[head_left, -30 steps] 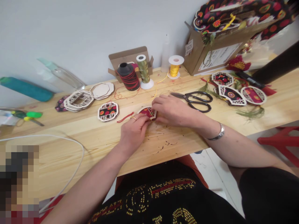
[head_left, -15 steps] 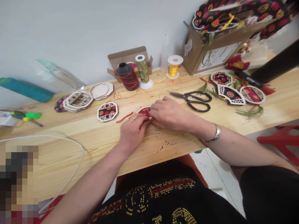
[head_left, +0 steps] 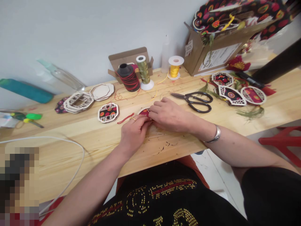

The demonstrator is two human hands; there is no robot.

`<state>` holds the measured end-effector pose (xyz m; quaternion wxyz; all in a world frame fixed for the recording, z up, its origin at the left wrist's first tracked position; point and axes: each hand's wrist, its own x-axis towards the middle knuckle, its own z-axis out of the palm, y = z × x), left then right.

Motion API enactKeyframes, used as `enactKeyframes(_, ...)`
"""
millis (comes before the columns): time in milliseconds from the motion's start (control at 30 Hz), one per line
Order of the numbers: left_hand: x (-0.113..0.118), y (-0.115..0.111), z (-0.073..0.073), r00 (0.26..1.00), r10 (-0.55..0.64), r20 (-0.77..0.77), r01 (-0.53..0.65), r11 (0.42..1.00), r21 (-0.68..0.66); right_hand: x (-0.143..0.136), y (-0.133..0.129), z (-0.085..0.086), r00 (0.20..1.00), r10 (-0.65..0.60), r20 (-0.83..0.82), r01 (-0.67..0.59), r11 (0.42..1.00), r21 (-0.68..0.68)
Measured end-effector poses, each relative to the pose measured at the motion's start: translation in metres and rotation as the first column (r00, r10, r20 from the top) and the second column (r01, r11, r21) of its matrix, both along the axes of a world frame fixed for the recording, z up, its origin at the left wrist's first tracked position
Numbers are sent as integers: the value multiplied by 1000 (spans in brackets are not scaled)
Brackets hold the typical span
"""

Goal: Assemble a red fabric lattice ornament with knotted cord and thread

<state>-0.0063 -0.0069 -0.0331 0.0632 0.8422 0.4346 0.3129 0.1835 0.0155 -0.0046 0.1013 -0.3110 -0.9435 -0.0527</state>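
Observation:
A small round ornament [head_left: 143, 111] with a white frame and dark red patterned cloth lies on the table in the middle, mostly covered by my fingers. My left hand [head_left: 135, 131] is closed on its near left edge. From the right, my right hand [head_left: 168, 116] lies over it with curled fingertips meeting those of the left; what they pinch besides the ornament is hidden. A short red cord [head_left: 125, 118] rests just left of the ornament. Black-handled scissors [head_left: 198, 102] lie to the right of my right hand, and a yellow cord [head_left: 156, 93] runs behind it.
Behind stand a red thread cone [head_left: 128, 78], an olive thread spool [head_left: 143, 72] and a yellow cord spool [head_left: 175, 68]. A framed ornament stack [head_left: 108, 113] sits at left, finished ornaments [head_left: 231, 95] at right. A cardboard box [head_left: 211, 51] stands at the back right.
My right hand has shifted slightly left over the ornament, covering a bit more of it. My left hand stays in place.

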Motion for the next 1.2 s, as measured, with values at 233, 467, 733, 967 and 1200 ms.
enactKeyframes(233,0,0,0,1000,-5,4,6,1000,-12,-1,0,1,998,40,56,-42,998,39)
enactKeyframes(467,0,0,1,1000,-6,25,6,1000,-15,-3,-3,0,993,56,100,-68,990,127)
enactKeyframes(733,0,1,0,1000,17,13,-17,1000,-16,-4,-6,2,988,76,138,-95,986,136)
enactKeyframes(967,0,1,0,1000,-3,3,3,1000,14,-2,-5,7,985,67,156,-79,995,67)
enactKeyframes(1200,1,-1,-1,999,-9,39,10,999,-32,1,-2,15,981,41,188,-41,999,-4)
